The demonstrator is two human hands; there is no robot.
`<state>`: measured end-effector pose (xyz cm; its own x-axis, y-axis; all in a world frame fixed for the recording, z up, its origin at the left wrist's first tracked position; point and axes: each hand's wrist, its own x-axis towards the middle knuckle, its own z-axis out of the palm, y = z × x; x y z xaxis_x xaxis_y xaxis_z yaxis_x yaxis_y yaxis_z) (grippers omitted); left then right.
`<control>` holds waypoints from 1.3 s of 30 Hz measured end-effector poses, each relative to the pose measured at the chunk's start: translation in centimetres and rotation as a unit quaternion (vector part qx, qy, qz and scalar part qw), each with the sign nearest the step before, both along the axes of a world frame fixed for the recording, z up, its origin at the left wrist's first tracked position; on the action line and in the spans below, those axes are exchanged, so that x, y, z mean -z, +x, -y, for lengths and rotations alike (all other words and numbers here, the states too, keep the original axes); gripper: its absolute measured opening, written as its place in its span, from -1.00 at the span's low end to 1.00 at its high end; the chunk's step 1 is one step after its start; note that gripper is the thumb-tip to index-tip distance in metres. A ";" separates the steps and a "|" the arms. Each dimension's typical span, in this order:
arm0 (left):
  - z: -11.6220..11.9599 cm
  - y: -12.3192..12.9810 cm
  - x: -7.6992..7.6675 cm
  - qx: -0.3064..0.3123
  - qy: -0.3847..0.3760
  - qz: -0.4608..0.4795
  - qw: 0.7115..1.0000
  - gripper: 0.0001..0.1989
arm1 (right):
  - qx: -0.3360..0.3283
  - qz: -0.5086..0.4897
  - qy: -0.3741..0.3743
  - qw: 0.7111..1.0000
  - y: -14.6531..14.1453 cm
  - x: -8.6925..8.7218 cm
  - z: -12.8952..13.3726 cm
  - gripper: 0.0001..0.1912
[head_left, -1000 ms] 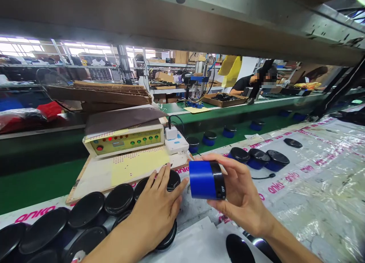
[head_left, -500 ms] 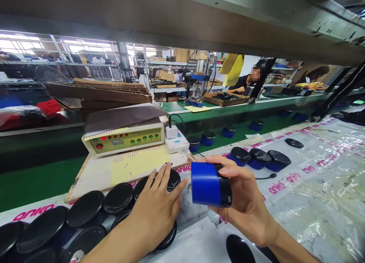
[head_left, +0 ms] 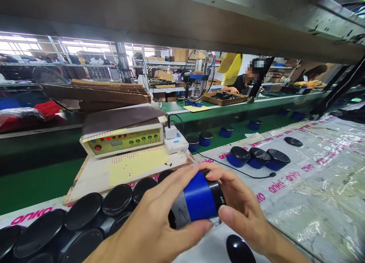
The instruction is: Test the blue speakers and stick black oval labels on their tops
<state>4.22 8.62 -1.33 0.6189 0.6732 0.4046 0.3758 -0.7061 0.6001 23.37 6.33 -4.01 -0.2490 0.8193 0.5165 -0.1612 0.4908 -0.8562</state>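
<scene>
A blue cylinder-shaped device [head_left: 200,196] with a black band marked "OFF" is held up between my two hands, lying on its side. My left hand [head_left: 159,213] curls over its left part, fingers on top and thumb below. My right hand [head_left: 242,206] grips the black end, thumb in front and fingers above. A grey and black part [head_left: 180,211] shows at the left end, partly under my left hand; I cannot tell whether it is joined on. Several devices with glossy black tops [head_left: 84,211] stand grouped at the left, partly hidden by my left arm.
A control box [head_left: 122,139] with lit buttons sits on a board behind my hands. Three blue-black devices [head_left: 258,157] and a black cable [head_left: 245,173] lie to the right. More devices ride the green conveyor [head_left: 182,122]. A black disc [head_left: 241,249] lies in front; a co-worker [head_left: 245,82] sits beyond.
My left hand has come up from the black-topped devices and closed on the blue device. The device has shifted left and tilted, and the cable behind now shows more fully.
</scene>
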 end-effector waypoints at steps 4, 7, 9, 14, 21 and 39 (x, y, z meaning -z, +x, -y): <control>0.0 0.3 0.3 0.008 0.037 0.042 0.998 -0.31 | 0.042 -0.002 0.010 0.999 -0.5 0.1 0.2 -0.74; 0.0 0.4 0.5 0.001 0.069 0.048 0.996 -0.33 | 0.032 -0.005 -0.008 0.999 -0.5 0.3 0.2 -0.74; 0.0 0.3 0.6 -0.011 0.093 0.043 0.995 -0.36 | 0.012 -0.003 -0.023 1.000 -0.3 0.4 0.1 -0.72; -0.1 0.2 0.5 -0.029 0.127 0.022 0.991 -0.41 | 0.002 -0.015 -0.041 0.999 -0.3 0.4 0.1 -0.72; -0.2 -0.1 0.2 -0.007 0.086 0.019 0.996 -0.41 | -0.004 0.010 -0.016 1.000 -0.4 -0.1 0.3 -0.67; 0.2 -0.4 -1.2 0.017 0.153 0.018 0.988 -0.39 | 0.027 0.100 0.033 0.994 0.2 -0.1 1.6 -0.54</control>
